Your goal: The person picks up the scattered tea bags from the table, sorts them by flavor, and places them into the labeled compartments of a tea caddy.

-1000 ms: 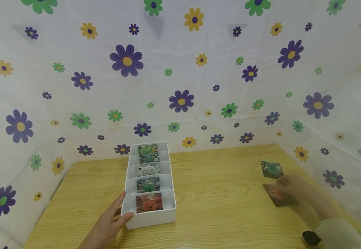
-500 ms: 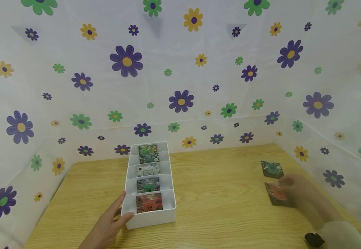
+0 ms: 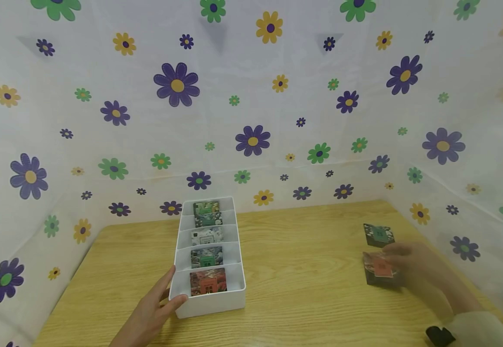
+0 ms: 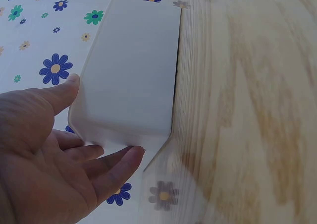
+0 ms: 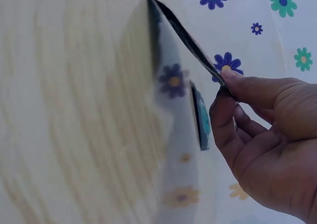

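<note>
My left hand holds the near left corner of a long white divided box, its thumb over the front rim and fingers along the left side. In the left wrist view the fingers and thumb bend around the end of the box. At the table's right side my right hand pinches a flat dark sachet with a red label by its right edge. The right wrist view shows this sachet edge-on, tilted above the table between thumb and fingers. Just behind it lies a dark sachet with a green label.
Inside the box, sachets stand in separate compartments: a red one in front, then a green-labelled one, a white one and others at the back. Flowered cloth surrounds the wooden table.
The right hand has turned the red-labelled sachet and drawn it slightly left and up, so its face shows more. The left hand and the box have stayed put.
</note>
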A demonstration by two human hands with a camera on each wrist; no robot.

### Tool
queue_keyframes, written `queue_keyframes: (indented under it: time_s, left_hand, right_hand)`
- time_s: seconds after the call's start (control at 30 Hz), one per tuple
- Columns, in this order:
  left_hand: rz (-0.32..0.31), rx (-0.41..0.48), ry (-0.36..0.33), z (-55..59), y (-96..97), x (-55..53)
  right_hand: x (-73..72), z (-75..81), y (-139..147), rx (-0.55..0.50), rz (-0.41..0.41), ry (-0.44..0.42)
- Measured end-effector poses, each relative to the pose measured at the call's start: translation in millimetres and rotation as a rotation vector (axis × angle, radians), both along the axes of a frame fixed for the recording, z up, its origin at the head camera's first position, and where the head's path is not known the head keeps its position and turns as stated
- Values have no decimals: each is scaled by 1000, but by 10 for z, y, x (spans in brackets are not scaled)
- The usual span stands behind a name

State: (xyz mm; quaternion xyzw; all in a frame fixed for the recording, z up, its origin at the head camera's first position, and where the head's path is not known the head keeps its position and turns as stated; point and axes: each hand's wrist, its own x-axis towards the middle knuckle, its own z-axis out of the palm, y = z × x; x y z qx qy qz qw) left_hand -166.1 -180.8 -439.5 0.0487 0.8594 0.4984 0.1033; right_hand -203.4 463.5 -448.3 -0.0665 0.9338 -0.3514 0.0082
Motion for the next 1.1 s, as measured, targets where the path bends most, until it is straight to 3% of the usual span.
queue_keyframes:
  time_s: [0.27,0.4,0.73,0.9,1.1]
  left_hand:
    - [1,0,-6,-17,-6,7]
    - [3,-3,-6,-21,-14,14]
    - [-1,-8,7,-10,-11,11]
    - [-8,-1,19,-2,-4,7]
    - [-6,7,9,1,-3,6]
  right_hand:
    - [-16,149,-213,-53,45,-47]
    - [-48,243,-410,-148,69,-79]
    - [-167,425,-1006,-311,43,-13]
    - [-203,504,-1285,-426,85,1]
    - [-247,592,-1575,-449,127,9]
